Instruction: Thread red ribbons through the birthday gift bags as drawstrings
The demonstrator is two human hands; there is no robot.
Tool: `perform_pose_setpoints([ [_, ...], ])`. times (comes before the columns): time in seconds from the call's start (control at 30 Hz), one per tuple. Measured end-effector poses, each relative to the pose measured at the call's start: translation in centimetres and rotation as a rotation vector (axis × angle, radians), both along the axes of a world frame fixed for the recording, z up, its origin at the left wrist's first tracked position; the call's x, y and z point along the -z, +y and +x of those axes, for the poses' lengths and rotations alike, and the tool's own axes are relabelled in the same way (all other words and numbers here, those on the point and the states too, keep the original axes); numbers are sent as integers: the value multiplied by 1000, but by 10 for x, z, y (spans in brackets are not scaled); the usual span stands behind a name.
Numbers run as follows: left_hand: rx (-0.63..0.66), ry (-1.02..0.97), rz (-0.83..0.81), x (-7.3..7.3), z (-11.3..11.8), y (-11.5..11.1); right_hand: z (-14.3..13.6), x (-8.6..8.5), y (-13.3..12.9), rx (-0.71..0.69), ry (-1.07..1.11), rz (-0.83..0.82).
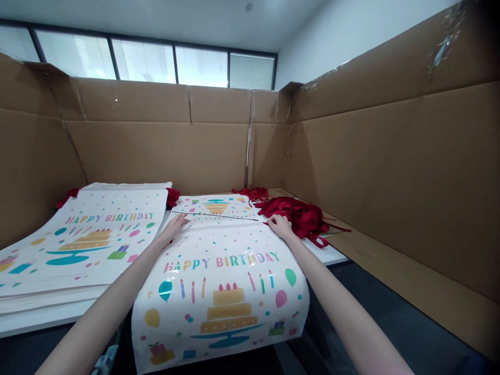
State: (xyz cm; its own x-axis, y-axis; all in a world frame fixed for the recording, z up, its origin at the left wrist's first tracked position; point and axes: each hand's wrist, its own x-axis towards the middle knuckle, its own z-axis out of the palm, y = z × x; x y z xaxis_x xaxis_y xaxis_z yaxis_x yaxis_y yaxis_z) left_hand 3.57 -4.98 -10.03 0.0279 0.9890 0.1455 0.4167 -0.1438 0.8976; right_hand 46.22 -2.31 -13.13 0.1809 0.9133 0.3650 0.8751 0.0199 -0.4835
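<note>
Head view: the birthday-printed sheet (230, 276) lies centrally on the white table (47, 322), its near end curling down past the near edge. The left hand (177, 225) and right hand (279, 225) are apart, one at each side edge; whether either grips the sheet I cannot tell. A thin dark rod (214, 215) spans the sheet between them. Red ribbon (299, 213) is heaped just beyond the right hand; stacked printed sheets (113, 208) occupy the left side.

I watch my 2 bare arms (117, 285) reach forward, slanting inward; the left hand (177, 225) and right hand (280, 225) are level, well apart, both curled.
</note>
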Motion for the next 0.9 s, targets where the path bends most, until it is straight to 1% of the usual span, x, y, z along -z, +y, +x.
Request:
perform_pose_setpoints([
  [0.17, 7, -4, 11, 5, -2, 5, 7, 4, 3, -33, 144, 79],
  [0.33, 3, -9, 24, 4, -1, 6, 11, 5, 2, -87, 271, 180],
  [0.6, 6, 16, 25, 1, 1, 1, 14, 5, 0, 5, 354, 254],
  [0.9, -9, 12, 27, 0, 1, 0, 16, 6, 1, 50, 455, 310],
])
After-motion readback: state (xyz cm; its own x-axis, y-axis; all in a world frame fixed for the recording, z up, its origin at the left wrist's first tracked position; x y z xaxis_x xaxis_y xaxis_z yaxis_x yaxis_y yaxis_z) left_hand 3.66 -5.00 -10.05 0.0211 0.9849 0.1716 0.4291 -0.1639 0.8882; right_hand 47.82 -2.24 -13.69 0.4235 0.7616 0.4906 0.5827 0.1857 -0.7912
